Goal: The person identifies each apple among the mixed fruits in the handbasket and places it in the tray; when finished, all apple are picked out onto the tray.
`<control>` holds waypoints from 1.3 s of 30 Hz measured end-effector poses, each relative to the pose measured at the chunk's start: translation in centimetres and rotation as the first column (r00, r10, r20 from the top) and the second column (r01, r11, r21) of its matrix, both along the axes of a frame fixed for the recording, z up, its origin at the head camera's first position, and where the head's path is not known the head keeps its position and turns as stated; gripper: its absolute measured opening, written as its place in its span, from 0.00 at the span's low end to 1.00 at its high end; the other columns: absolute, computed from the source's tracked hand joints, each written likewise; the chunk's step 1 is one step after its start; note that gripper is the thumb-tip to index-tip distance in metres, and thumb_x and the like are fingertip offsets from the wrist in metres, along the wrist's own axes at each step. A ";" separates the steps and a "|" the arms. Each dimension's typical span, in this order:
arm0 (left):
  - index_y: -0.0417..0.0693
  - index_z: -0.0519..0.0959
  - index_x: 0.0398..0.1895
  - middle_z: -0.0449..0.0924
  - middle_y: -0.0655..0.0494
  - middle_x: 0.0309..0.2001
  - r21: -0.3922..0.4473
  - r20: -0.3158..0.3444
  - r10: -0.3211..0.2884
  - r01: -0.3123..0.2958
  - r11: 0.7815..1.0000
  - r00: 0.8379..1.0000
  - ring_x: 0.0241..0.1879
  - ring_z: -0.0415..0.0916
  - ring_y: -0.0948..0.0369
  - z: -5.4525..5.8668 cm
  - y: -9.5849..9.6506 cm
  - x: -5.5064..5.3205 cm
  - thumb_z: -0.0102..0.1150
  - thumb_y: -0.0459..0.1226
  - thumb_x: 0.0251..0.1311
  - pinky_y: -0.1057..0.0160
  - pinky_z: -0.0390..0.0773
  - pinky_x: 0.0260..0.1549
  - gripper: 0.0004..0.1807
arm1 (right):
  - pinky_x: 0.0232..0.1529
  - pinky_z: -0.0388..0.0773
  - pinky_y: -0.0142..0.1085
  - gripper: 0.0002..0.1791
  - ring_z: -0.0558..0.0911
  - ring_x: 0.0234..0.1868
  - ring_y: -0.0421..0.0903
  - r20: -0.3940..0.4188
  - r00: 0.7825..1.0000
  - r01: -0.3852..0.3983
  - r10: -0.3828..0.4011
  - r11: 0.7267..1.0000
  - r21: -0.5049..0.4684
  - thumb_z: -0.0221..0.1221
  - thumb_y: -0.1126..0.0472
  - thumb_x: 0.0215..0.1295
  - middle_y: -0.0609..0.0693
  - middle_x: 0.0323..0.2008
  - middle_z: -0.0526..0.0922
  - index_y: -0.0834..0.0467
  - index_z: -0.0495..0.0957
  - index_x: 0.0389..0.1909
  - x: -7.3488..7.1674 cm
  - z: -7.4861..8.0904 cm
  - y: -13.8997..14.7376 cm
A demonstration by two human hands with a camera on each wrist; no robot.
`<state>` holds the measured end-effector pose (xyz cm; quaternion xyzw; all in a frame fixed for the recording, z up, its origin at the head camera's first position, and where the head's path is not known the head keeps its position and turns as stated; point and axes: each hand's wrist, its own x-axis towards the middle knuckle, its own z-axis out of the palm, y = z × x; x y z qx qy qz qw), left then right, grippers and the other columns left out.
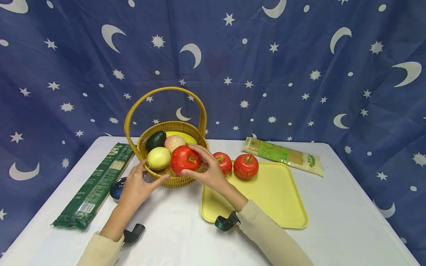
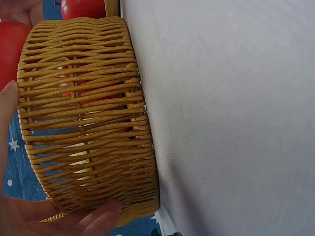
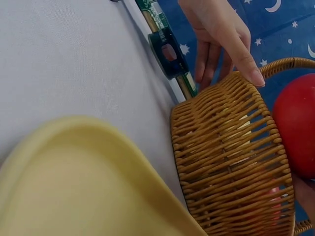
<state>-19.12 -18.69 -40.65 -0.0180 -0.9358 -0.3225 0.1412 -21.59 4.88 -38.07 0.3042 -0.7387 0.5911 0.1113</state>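
My right hand (image 1: 208, 168) holds a red apple (image 1: 185, 160) between thumb and fingers, over the front right of the wicker basket (image 1: 176, 181). The apple shows large at the rim in the right wrist view. My left hand (image 1: 136, 186) grips the basket's front left side, thumb along the rim and fingers against the outer wicker (image 2: 83, 118). Inside the basket lie an avocado (image 1: 156, 141), a pale yellow lemon (image 1: 158, 158), a pinkish peach (image 1: 174, 143) and a bright yellow curved thing (image 1: 186, 137). Two more red apples (image 1: 246, 166) sit at the yellow tray's back left.
The yellow tray (image 1: 269, 195) lies right of the basket. A long green packet (image 1: 94, 184) lies at the left, beside a dark blue round tin (image 1: 118, 189) partly behind my left hand. A clear and green noodle packet (image 1: 283, 155) lies at the back right. The basket's tall handle (image 1: 165, 89) arches up.
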 end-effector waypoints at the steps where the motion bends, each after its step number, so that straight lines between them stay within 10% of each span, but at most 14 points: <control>1: 0.28 0.59 0.69 0.68 0.25 0.58 0.001 0.000 0.000 0.000 1.000 1.000 0.54 0.71 0.34 -0.1 0.0 0.0 0.70 0.57 0.51 0.36 0.74 0.47 0.54 | 0.54 0.77 0.50 0.38 0.74 0.61 0.59 0.005 1.000 0.002 -0.002 1.000 0.003 0.70 0.74 0.51 0.63 0.66 0.68 0.66 0.69 0.65 0.3 0.4 0.1; 24: 0.28 0.59 0.69 0.67 0.25 0.60 0.011 0.006 -0.004 0.004 1.000 1.000 0.57 0.70 0.34 -0.1 -0.2 -0.1 0.69 0.59 0.50 0.36 0.73 0.50 0.56 | 0.50 0.81 0.40 0.39 0.80 0.54 0.54 0.076 0.994 -0.076 0.079 0.996 -0.042 0.73 0.61 0.53 0.51 0.66 0.70 0.55 0.70 0.67 0.7 -1.7 4.3; 39: 0.28 0.60 0.69 0.67 0.24 0.59 -0.004 0.005 0.002 -0.002 1.000 1.000 0.57 0.69 0.33 0.1 0.0 0.0 0.69 0.59 0.51 0.35 0.73 0.50 0.54 | 0.51 0.80 0.43 0.37 0.79 0.56 0.54 0.089 0.996 -0.023 0.020 0.999 0.036 0.72 0.71 0.50 0.56 0.63 0.73 0.59 0.71 0.64 1.5 -3.1 7.5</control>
